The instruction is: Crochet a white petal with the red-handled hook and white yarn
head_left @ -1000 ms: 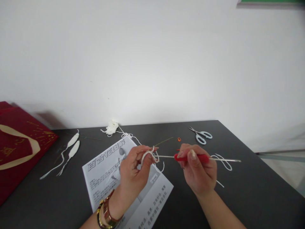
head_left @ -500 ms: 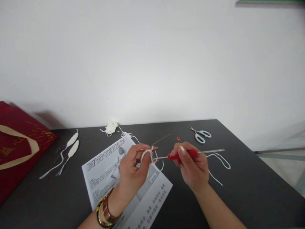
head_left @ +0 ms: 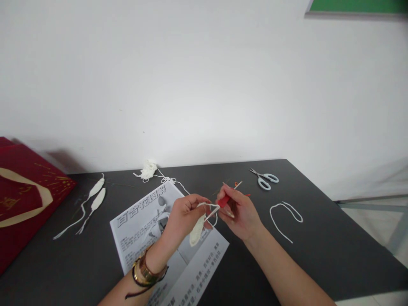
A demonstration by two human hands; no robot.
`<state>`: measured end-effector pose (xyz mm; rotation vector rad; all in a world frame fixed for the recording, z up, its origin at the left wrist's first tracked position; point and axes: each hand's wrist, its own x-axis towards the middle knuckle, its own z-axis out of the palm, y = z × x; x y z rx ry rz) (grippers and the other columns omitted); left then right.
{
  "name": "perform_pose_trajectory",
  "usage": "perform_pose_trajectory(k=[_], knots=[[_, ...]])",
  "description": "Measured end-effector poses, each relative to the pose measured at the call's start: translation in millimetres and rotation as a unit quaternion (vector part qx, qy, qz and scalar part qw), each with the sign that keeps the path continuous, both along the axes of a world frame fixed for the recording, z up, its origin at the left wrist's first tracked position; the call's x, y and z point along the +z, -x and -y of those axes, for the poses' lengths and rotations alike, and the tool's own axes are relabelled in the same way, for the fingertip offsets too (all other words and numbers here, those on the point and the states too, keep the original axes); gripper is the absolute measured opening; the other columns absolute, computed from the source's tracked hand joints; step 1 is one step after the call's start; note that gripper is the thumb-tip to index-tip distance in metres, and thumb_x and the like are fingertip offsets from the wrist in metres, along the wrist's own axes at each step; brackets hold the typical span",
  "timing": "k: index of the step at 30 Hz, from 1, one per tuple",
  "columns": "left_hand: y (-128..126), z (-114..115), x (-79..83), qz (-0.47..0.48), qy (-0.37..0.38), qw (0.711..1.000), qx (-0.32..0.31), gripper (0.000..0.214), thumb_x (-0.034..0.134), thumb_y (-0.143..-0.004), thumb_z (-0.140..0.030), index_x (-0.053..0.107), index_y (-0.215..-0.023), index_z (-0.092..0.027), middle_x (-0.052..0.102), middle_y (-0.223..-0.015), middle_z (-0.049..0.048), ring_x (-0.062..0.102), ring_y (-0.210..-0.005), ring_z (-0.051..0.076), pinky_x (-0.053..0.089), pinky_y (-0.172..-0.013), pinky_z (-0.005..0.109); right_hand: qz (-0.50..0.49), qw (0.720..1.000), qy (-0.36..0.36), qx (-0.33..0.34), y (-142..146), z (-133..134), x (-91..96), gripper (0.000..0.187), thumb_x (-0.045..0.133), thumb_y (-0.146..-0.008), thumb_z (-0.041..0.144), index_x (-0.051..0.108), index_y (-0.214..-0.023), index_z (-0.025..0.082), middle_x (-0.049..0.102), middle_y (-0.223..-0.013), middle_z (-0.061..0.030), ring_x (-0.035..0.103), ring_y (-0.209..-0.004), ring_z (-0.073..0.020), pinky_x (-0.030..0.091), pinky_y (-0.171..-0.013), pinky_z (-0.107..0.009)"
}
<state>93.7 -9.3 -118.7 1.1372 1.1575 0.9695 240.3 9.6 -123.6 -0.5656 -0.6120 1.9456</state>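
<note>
My left hand (head_left: pixel 188 214) pinches a white crocheted petal (head_left: pixel 196 231), which hangs below the fingers over the printed sheet (head_left: pixel 127 240). White yarn (head_left: pixel 207 204) loops from the petal toward the right. In my right hand (head_left: pixel 239 212) is a crochet hook (head_left: pixel 225 201) with a red grip; its shaft slants down-left to the yarn at the petal, and its other end sticks out above the knuckles. The hook's tip is too small to make out. Just beyond my right hand, an orange stitch marker (head_left: pixel 236 184) is partly hidden.
Scissors (head_left: pixel 264 178) with pale blue handles lie at the back right, a loose piece of white yarn (head_left: pixel 272 216) nearer. Two finished petals (head_left: pixel 97 199) lie on the left beside a red gift bag (head_left: pixel 28 191). A white yarn bundle (head_left: pixel 148 169) rests by the wall.
My right hand has moved left, close to my left hand, and the hook has tilted steeper. The petal now hangs visibly below my left fingers. The view has shifted slightly.
</note>
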Motion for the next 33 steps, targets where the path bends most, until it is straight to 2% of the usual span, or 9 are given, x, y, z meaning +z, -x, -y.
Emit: perform_pose_trajectory(k=[3,9,13,17,21,26,33], knots=[[0,-2,-0.9,0.011,0.007,1.000,0.000,0.011,0.063,-0.071,-0.024,0.064,-0.078,-0.015,0.069,-0.061,0.0011,0.062,-0.044,0.015,0.046,-0.042,0.023,-0.006,1.000,0.012,0.003,0,0,-0.2,0.028,0.060,-0.080,0.032,0.061,-0.060,0.013,0.043,-0.035,0.0067,0.025,-0.028,-0.0026,0.017,-0.028,-0.014],[0,-5,-4.4,0.029,0.030,0.999,0.010,0.011,0.065,-0.069,-0.025,0.065,-0.076,-0.015,0.068,-0.059,0.0000,0.062,-0.043,0.016,0.046,-0.040,0.024,-0.017,0.999,0.010,-0.040,0,2,-0.1,0.027,0.060,-0.080,0.031,0.061,-0.061,0.013,0.047,-0.038,0.0049,0.030,-0.030,-0.0030,0.020,-0.030,-0.014],[5,-5,-6.6,0.111,0.100,0.986,-0.075,0.014,0.067,-0.069,-0.025,0.065,-0.076,-0.013,0.069,-0.062,0.0036,0.061,-0.042,0.015,0.047,-0.040,0.023,-0.069,0.997,0.017,-0.028,2,2,-0.6,0.024,0.059,-0.082,0.030,0.062,-0.065,0.014,0.048,-0.040,0.0048,0.030,-0.031,-0.0037,0.020,-0.029,-0.013],[9,-3,-6.5,0.137,0.108,0.978,-0.113,0.017,0.070,-0.068,-0.023,0.064,-0.078,-0.012,0.068,-0.064,0.0047,0.064,-0.049,0.015,0.048,-0.041,0.021,-0.080,0.997,0.023,0.002,4,1,-1.9,0.023,0.057,-0.084,0.030,0.062,-0.068,0.013,0.048,-0.040,0.0054,0.030,-0.031,-0.0037,0.020,-0.029,-0.013],[11,-2,-3.2,0.148,0.134,0.965,-0.169,0.024,0.068,-0.073,-0.028,0.062,-0.092,-0.014,0.067,-0.063,0.0044,0.060,-0.045,0.013,0.048,-0.037,0.020,-0.064,0.997,0.039,0.001,2,-2,-3.1,0.024,0.059,-0.084,0.032,0.061,-0.069,0.013,0.047,-0.041,0.0057,0.030,-0.032,-0.0031,0.018,-0.029,-0.012],[15,-6,-3.8,0.176,0.157,0.963,-0.128,0.021,0.069,-0.073,-0.031,0.064,-0.084,-0.013,0.065,-0.060,0.0025,0.057,-0.042,0.011,0.048,-0.036,0.020,-0.102,0.991,0.063,0.052,-1,-6,-6.3,0.025,0.057,-0.085,0.032,0.061,-0.069,0.014,0.043,-0.041,0.0071,0.026,-0.032,-0.0029,0.017,-0.029,-0.013],[9,-5,-6.2,0.179,0.113,0.971,-0.111,0.021,0.075,-0.066,-0.028,0.063,-0.064,-0.012,0.061,-0.057,-0.0008,0.053,-0.042,0.007,0.041,-0.042,0.020,-0.163,0.979,0.092,0.078,-3,-7,-9.0,0.024,0.056,-0.086,0.029,0.061,-0.069,0.012,0.039,-0.040,0.0083,0.027,-0.032,-0.0029,0.018,-0.027,-0.012]])
